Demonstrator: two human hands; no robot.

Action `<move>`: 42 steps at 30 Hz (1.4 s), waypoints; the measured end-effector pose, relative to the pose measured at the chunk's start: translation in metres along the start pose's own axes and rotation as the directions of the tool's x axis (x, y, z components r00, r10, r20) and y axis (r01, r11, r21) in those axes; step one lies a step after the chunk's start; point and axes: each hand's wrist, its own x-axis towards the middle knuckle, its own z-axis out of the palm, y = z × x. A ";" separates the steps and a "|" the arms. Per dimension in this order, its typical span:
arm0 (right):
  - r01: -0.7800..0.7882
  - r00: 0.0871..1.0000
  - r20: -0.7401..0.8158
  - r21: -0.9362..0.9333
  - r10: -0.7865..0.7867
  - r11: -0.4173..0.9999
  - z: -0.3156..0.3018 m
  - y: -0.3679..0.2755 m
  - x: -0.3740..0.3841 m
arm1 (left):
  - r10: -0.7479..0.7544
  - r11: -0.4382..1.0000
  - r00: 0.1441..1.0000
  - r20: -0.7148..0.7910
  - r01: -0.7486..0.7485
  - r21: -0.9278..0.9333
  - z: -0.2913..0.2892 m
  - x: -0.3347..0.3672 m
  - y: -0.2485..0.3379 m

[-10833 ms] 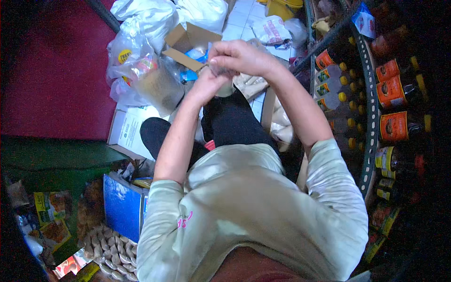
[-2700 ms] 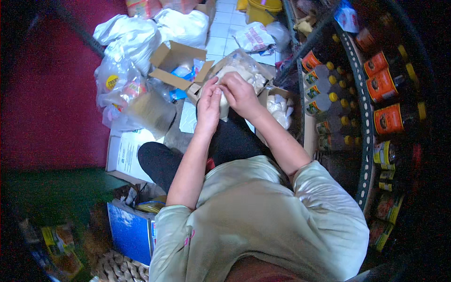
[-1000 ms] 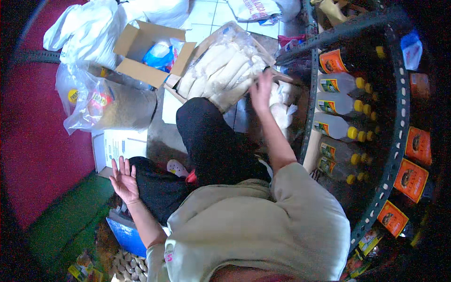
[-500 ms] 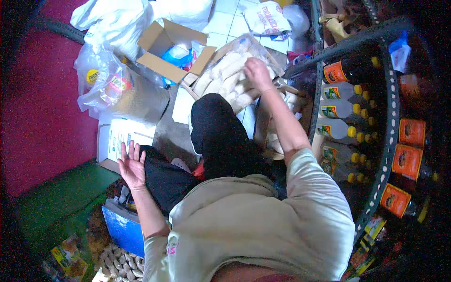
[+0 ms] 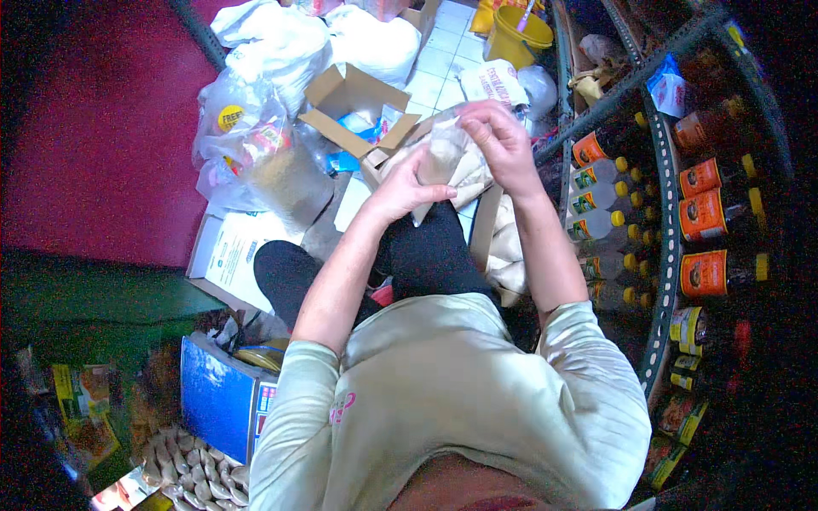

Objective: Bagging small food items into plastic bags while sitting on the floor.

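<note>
A small clear plastic bag [image 5: 445, 153] with pale contents is held up between my hands, above my knee. My left hand [image 5: 399, 189] grips its lower side, thumb across the front. At its top edge, the fingers of my right hand [image 5: 504, 146] are pinched together on the plastic. Just beyond lie several filled white bags [image 5: 470, 177] in a low open box, partly hidden by my hands. To the right, nearer my body, a cardboard box [image 5: 484, 228] holds more bags of the same pale look.
An open carton [image 5: 328, 123] with blue packets stands ahead. Left of it is a large clear sack [image 5: 290, 183] of grain-like stuff. Bottles [image 5: 592, 226] line the metal shelf at right. A yellow bucket [image 5: 518, 38] is at the back, a blue box [image 5: 213, 400] near my left side.
My left hand has come from the far left, where it was open, to the bag. My right hand has drawn back from the pile, and the bag is now between both. The view has shifted.
</note>
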 end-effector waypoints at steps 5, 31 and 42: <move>-0.062 0.994 -0.086 0.057 0.066 0.996 -0.002 -0.016 -0.022 | -0.160 0.982 0.986 -0.053 0.154 -0.110 0.017 -0.035 -0.038; 0.383 0.883 0.460 -0.597 -0.090 0.705 -0.027 -0.077 0.003 | 0.061 0.997 0.923 -0.379 -0.078 -0.029 0.045 -0.021 0.003; -0.180 0.925 0.255 -0.363 0.283 0.914 -0.027 -0.038 -0.035 | 0.077 0.995 0.897 -0.436 -0.040 0.093 0.049 -0.022 -0.042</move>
